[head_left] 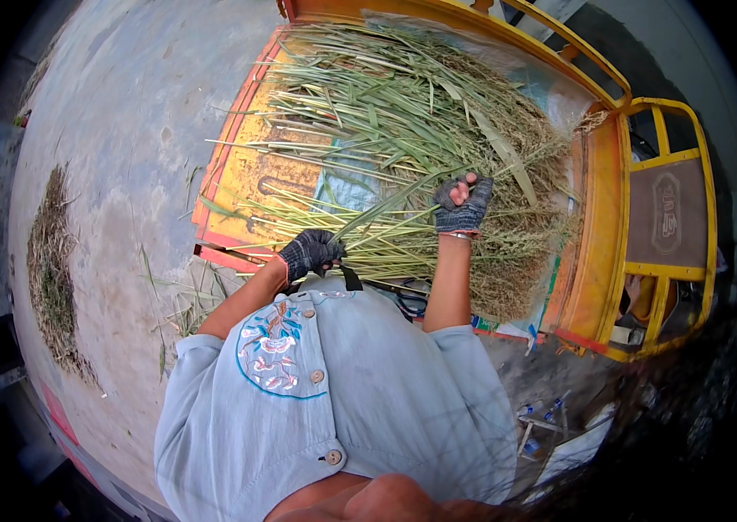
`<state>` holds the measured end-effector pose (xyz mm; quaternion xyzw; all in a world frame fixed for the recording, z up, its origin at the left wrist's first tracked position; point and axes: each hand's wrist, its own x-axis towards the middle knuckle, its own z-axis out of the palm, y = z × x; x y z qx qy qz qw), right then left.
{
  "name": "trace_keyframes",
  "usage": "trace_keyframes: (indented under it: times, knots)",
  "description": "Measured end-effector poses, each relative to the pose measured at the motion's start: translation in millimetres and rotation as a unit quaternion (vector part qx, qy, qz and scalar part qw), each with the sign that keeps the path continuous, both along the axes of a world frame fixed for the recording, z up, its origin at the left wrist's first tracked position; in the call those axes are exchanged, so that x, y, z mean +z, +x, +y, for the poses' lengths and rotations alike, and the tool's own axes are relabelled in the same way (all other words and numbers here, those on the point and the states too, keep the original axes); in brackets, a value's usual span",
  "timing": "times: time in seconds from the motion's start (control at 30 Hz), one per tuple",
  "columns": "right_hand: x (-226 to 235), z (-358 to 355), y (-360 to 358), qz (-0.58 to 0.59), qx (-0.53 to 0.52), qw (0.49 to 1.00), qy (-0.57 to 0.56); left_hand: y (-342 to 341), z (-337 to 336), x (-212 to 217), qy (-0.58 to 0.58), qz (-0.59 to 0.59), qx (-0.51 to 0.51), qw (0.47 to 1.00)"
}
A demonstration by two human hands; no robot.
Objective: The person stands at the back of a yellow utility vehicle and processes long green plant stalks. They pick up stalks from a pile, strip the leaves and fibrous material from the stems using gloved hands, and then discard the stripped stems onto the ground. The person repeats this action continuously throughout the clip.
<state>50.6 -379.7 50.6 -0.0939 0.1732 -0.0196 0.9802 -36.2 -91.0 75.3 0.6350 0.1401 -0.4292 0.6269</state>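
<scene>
Green stalks (395,148) in gloved hands, over orange cart bed (242,178).

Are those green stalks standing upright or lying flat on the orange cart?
Lying flat: the stalks are heaped lengthwise across the cart bed; both gloved hands, left hand and right hand, grip them.

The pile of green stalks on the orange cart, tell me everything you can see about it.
The pile of stalks is long, thin green and pale-yellow grassy stems with narrow leaves, lying loosely across the orange cart bed, their brownish bushy ends toward its right side. Some stems jut over the left edge. The gloved left hand and right hand each grip stems near the front.
</scene>
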Motion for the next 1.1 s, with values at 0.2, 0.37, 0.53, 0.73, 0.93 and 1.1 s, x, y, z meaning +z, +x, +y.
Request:
trace_keyframes:
  times: [0.2,0.37,0.53,0.73,0.93,1.1]
  knots:
    - [-4,53,4,0.305,-0.064,0.941,-0.130,0,-14,-37,0.120,-0.159,0.040,0.979]
    - [-52,42,3,0.119,-0.035,0.977,-0.171,-2,-15,-34,-0.007,-0.012,0.052,0.999]
    - [23,58,-11,-0.027,0.062,0.994,-0.084,2,-21,-39,0.067,-0.016,0.020,0.997]
    - [46,63,-12,0.077,-0.026,0.990,-0.114,14,-8,-65,0.197,-0.144,-0.016,0.970]
    - [16,-21,3,0.079,-0.148,0.981,-0.100,-7,96,-126,0.435,-0.243,-0.098,0.861]
    - [13,-77,1,0.158,-0.236,0.948,-0.143,-76,250,-124,0.578,-0.246,-0.138,0.766]
